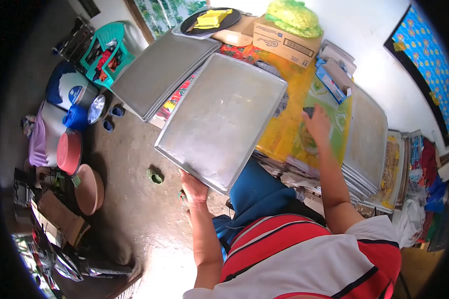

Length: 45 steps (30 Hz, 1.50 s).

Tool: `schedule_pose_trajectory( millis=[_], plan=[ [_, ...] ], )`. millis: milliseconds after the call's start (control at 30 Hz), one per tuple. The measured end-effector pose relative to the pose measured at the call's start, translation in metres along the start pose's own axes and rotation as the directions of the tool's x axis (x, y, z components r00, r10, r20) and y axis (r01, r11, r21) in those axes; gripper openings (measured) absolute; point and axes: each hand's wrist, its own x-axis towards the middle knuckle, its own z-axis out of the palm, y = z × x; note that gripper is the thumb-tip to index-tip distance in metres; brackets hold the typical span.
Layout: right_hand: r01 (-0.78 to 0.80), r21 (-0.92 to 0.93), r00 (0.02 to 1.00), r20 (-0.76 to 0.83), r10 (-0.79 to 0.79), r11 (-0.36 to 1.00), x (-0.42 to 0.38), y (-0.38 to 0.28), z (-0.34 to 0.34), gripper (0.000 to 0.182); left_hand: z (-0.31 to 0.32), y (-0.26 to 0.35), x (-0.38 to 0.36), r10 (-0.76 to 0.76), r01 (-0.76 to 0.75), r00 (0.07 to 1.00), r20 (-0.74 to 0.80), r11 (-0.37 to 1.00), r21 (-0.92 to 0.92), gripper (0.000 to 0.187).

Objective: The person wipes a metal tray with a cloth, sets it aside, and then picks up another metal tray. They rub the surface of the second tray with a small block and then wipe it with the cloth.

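With the left hand (pixel 194 189) clamped on only the near edge of the metal tray (pixel 219 119), which overhangs the yellow-covered table (pixel 279 137), and the right hand (pixel 317 123) pinching a small dark object (pixel 309 111) well apart, one-sided support could let it tip.

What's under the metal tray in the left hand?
Past the edges of the metal tray, red floral covering shows on one side, yellow covering on the other. Whatever lies directly beneath is hidden by the tray itself.
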Motion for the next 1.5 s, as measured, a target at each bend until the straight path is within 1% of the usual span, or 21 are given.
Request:
schedule_pose_trajectory(
  millis=[67,133,233,267,367,400,467,567,667,767,833,900,967,1000,1100,1167,1233,1267,1367,1467,1500],
  plan=[
    [-0.115,-0.117,0.993,0.003,0.117,0.986,0.021,0.029,0.019,0.075,-0.002,0.001,0.001,0.011,-0.011,1.000,-0.029,1.000,0.028,0.057],
    [-0.091,-0.149,0.990,0.090,0.105,0.985,0.027,0.038,0.018,0.075,-0.010,0.002,0.002,-0.008,0.014,0.997,-0.074,0.997,0.082,0.055],
    [-0.116,-0.155,0.969,0.201,0.146,0.981,0.030,0.032,0.010,0.080,-0.009,-0.001,-0.016,0.024,0.043,0.973,-0.228,0.958,0.285,0.052],
    [-0.139,-0.154,0.957,0.234,0.173,0.978,0.030,0.030,0.007,0.083,-0.007,-0.003,-0.025,0.041,0.023,0.978,-0.203,0.954,0.300,0.054],
    [-0.118,-0.040,0.965,0.233,0.124,0.992,0.044,0.049,0.015,0.089,-0.017,-0.012,-0.046,0.040,-0.012,0.996,-0.078,0.943,0.332,0.061],
    [-0.101,-0.006,0.974,0.204,0.101,0.995,0.044,0.050,0.016,0.090,-0.019,-0.016,-0.053,0.045,-0.027,0.998,-0.048,0.943,0.331,0.068],
    [-0.063,0.062,0.989,0.141,0.054,0.996,0.047,0.052,0.018,0.091,-0.021,-0.024,-0.068,0.006,0.009,0.999,-0.038,0.928,0.372,0.073],
    [-0.034,0.257,0.979,0.204,-0.020,0.966,0.052,0.053,0.018,0.088,-0.022,-0.034,-0.084,-0.039,0.015,0.998,0.047,0.904,0.427,0.085],
    [-0.031,0.412,0.978,0.202,-0.058,0.910,0.073,0.047,0.022,0.083,-0.027,-0.044,-0.088,-0.058,0.022,0.997,0.056,0.865,0.501,0.092],
    [0.057,0.574,0.978,0.132,-0.161,0.817,0.082,-0.013,-0.001,0.080,-0.024,-0.049,-0.089,-0.027,-0.014,0.997,0.068,0.849,0.528,0.095],
    [0.231,0.589,0.946,0.051,-0.321,0.774,0.095,-0.048,0.015,0.073,-0.021,-0.051,-0.088,0.012,-0.046,0.998,0.067,0.844,0.535,0.095],
    [0.340,0.322,0.928,0.034,-0.370,0.884,0.087,-0.097,0.002,0.066,-0.024,-0.052,-0.086,0.033,-0.064,0.997,0.067,0.827,0.558,0.094],
    [0.295,0.034,0.955,-0.042,-0.293,0.955,0.095,-0.128,0.007,0.066,-0.025,-0.055,-0.084,0.042,-0.075,0.997,0.071,0.824,0.561,0.093],
    [0.252,-0.113,0.961,-0.086,-0.262,0.961,0.100,-0.137,0.009,0.065,-0.025,-0.054,-0.085,0.044,-0.077,0.996,0.074,0.830,0.553,0.093],
    [0.155,-0.245,0.986,0.104,-0.133,0.957,0.111,-0.156,0.019,0.067,-0.026,-0.052,-0.082,0.037,-0.083,0.995,0.092,0.818,0.570,0.093],
    [0.222,-0.284,0.975,0.073,-0.210,0.933,0.106,-0.167,0.027,0.065,-0.025,-0.047,-0.085,0.014,-0.073,0.994,0.105,0.811,0.581,0.092],
    [0.299,-0.330,0.952,0.040,-0.304,0.895,0.101,-0.169,0.037,0.063,-0.022,-0.045,-0.084,0.043,-0.092,0.994,0.101,0.825,0.558,0.092],
    [0.300,-0.260,0.954,0.089,-0.286,0.918,0.108,-0.162,0.034,0.066,-0.022,-0.044,-0.085,0.054,-0.100,0.994,0.099,0.829,0.550,0.092],
    [0.200,-0.119,0.964,0.203,-0.173,0.973,0.122,-0.155,0.033,0.068,-0.018,-0.041,-0.085,0.038,-0.086,0.994,0.098,0.833,0.547,0.092],
    [0.306,-0.028,0.913,0.293,-0.285,0.952,0.091,-0.174,0.046,0.071,-0.024,-0.043,-0.082,0.029,-0.082,0.994,0.107,0.841,0.535,0.091],
    [0.398,0.001,0.869,0.319,-0.377,0.917,0.065,-0.189,0.052,0.071,-0.023,-0.043,-0.082,0.031,-0.082,0.994,0.103,0.838,0.539,0.091]
  ],
)
